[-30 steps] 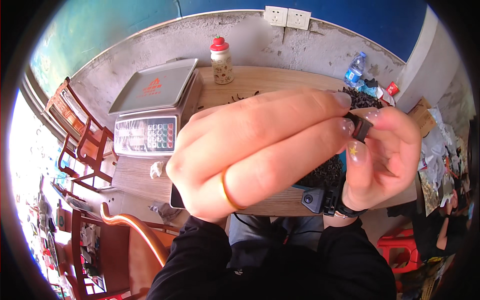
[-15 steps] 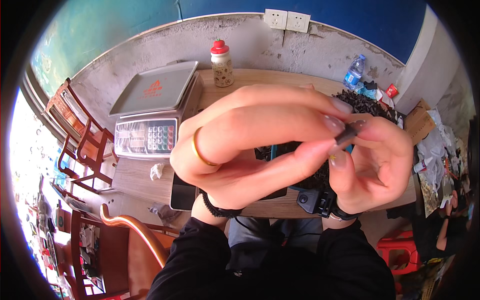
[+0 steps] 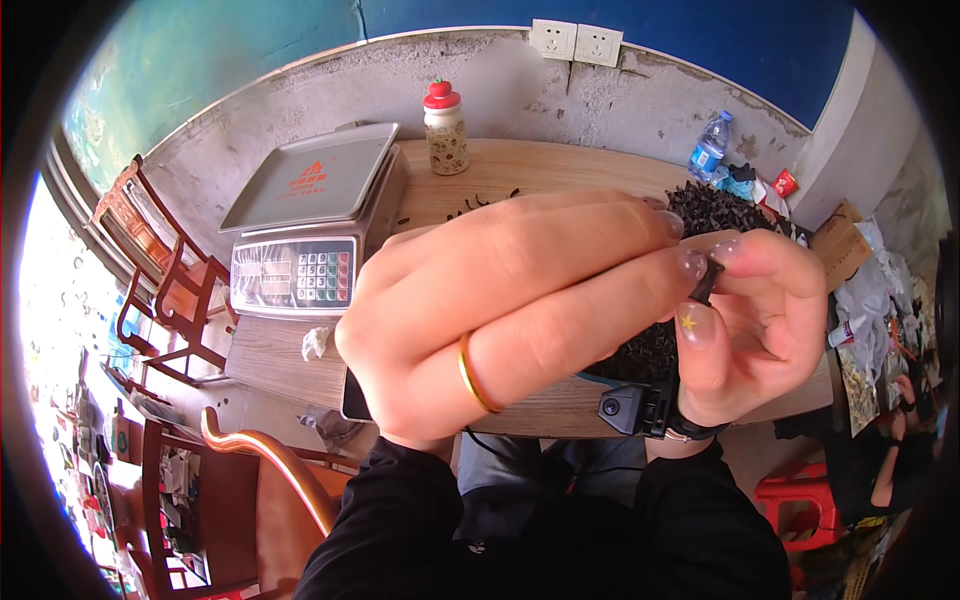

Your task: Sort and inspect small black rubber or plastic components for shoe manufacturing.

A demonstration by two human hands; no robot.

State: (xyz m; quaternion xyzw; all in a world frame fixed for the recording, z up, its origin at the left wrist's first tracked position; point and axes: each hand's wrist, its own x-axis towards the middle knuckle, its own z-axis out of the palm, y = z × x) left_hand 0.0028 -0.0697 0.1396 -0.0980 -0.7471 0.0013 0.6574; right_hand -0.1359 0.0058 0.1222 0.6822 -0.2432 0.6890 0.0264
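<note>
Both hands meet high above the table. My right hand (image 3: 745,345) pinches a small black piece (image 3: 708,285) between thumb and index finger; it looks like a little dark rubber or plastic part. My left hand (image 3: 520,300), with a gold ring, has its fingertips pressed together against the same piece; its thumb is hidden behind the fingers. Beyond and below the hands lies a heap of small black pieces (image 3: 725,210). More dark pieces (image 3: 645,362) show beneath my hands, beside a blue edge that is mostly covered.
A grey weighing scale (image 3: 290,275) stands at left, with a red-capped bottle (image 3: 446,130) behind. A water bottle (image 3: 709,147) and wrappers are at the back right. Crumpled tissue (image 3: 315,343) lies near the scale. A small camera (image 3: 625,408) sits by my right wrist.
My left hand has turned so its back faces up, hiding its thumb. The black piece has tipped more upright between the fingertips. My right hand stays nearly in place.
</note>
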